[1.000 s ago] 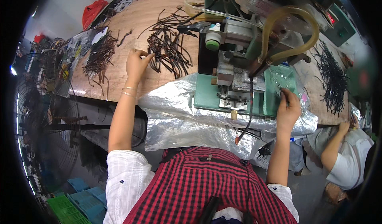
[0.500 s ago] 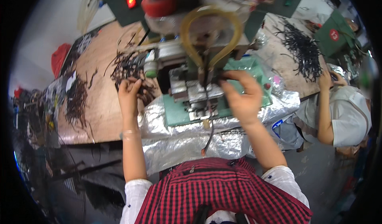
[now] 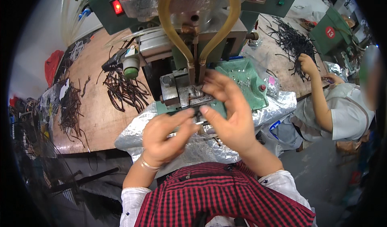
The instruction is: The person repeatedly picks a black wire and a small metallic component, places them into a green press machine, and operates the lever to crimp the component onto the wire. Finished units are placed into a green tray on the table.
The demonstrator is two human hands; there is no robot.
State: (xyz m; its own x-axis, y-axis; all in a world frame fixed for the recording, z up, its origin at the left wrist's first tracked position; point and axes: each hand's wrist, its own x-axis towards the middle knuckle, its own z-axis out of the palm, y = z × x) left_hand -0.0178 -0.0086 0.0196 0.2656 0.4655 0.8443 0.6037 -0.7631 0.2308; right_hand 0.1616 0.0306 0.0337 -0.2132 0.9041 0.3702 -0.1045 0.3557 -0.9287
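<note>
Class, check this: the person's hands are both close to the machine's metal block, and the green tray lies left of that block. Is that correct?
Not left: the head view shows the green tray to the right of the metal block. The left hand and right hand are near that block.

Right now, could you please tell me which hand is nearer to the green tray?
Right: the right hand is at the left side of the green tray, while the left hand is farther away, to the left.
</note>
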